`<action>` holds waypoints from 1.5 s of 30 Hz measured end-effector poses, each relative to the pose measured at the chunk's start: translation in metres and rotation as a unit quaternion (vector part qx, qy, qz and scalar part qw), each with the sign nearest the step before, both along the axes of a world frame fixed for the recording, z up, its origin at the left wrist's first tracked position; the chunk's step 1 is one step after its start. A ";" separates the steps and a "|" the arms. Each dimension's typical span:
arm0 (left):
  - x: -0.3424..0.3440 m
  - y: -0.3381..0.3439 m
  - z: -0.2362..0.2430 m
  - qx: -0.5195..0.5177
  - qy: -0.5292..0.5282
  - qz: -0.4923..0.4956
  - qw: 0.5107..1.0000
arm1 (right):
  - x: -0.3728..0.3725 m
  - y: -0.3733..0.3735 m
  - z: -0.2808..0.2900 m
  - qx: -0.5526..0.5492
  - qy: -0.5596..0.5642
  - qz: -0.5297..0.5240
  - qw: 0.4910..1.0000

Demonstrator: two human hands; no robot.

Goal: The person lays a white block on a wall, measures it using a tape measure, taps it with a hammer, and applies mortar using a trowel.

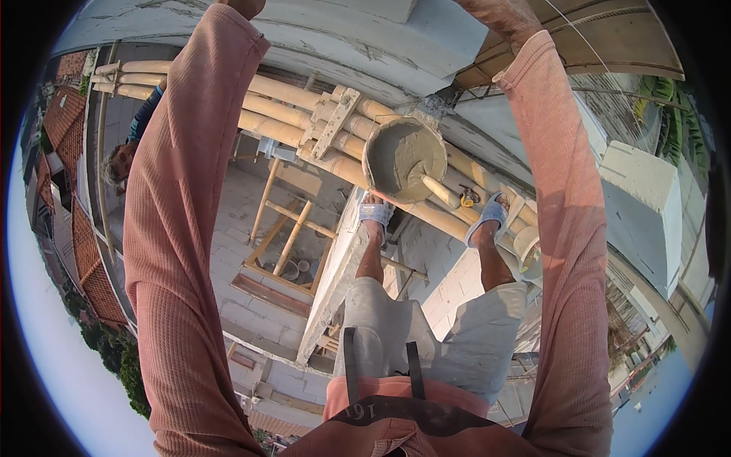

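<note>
Both my arms reach up along the picture's sides toward the wall (304, 34). At the upper edge only a little of my left hand (244, 7) shows; its fingers are out of the picture. My right hand (509, 17) is also cut off by the top edge, near the pale block-like ledge (438, 38), and its fingers do not show. Whether either hand holds something cannot be seen. Between my arms a round bucket of wet grey mortar (400, 156) rests on the bamboo poles (278, 114). A tool with a pale rounded handle (440, 191) stands in the mortar.
My sandalled feet (374, 213) stand at the bamboo platform, high above a block-walled room (263, 305) with a wooden frame (293, 236). A wooden cleat (337, 122) crosses the poles. A small yellow-and-black item (468, 198) lies near the bucket. Another person (122, 161) is at the left.
</note>
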State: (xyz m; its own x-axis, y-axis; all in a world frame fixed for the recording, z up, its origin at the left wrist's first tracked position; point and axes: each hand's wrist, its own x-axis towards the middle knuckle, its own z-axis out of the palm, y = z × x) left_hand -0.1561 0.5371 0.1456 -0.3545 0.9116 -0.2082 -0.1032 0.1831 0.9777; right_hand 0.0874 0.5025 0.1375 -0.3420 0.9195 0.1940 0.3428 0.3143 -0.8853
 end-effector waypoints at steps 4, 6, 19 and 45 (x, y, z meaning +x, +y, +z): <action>-0.008 0.004 -0.001 0.012 0.007 -0.002 1.000 | -0.009 -0.001 -0.006 -0.008 -0.001 0.004 1.000; -0.010 0.005 -0.004 0.019 0.007 -0.006 1.000 | -0.011 -0.002 -0.012 -0.010 -0.007 0.000 1.000; -0.035 -0.042 -0.054 0.080 -0.019 -0.046 0.995 | -0.001 -0.012 -0.011 0.011 -0.015 -0.077 0.997; 0.063 -0.529 -0.114 -0.624 0.000 -0.409 0.666 | 0.198 -0.420 -0.018 -0.348 -0.572 0.041 0.741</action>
